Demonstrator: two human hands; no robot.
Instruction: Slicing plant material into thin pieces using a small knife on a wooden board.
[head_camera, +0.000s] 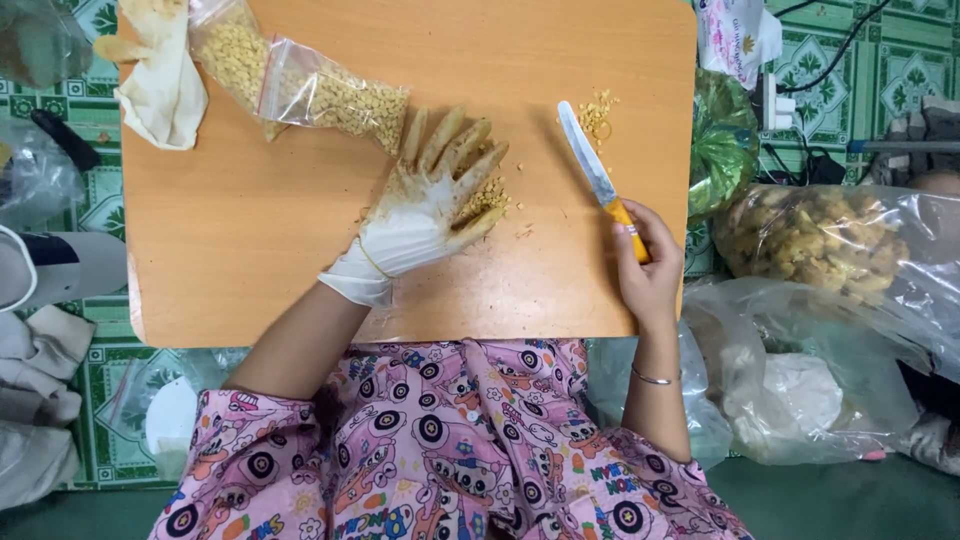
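Landmark is the orange wooden board (300, 230), a low tabletop with rounded corners sitting over green patterned floor tiles.

Left hand (432, 205) wears a white glove stained yellow-brown and lies flat near the board's middle, fingers spread and pointing toward the far edge. It is not pinching anything. A small heap of chopped yellow bits (487, 197) sits under and against the thumb side of that hand, a few crumbs loose just beside it.

Right hand (645, 268) is bare, at the board's right near corner, fingers curled tight around the orange handle of a small knife (598, 180). The blade points toward the far edge, lying low over the wood; can't tell whether it touches. A second small scatter of yellow scraps (597, 113) lies on the board just past the blade tip. A thin bangle is on that wrist.

At the board's far left: clear plastic bag of yellow pieces (305, 85), lying on its side. Beside it at the far left corner, a spare stained glove (160, 75), crumpled, partly hanging off the edge.

Off the board's right side: large clear bag of lumpy yellow-brown material (815, 235) on the floor, a green shiny wrapper (722, 140) between it and the board, and more crumpled clear plastic (790, 380) nearer the person.
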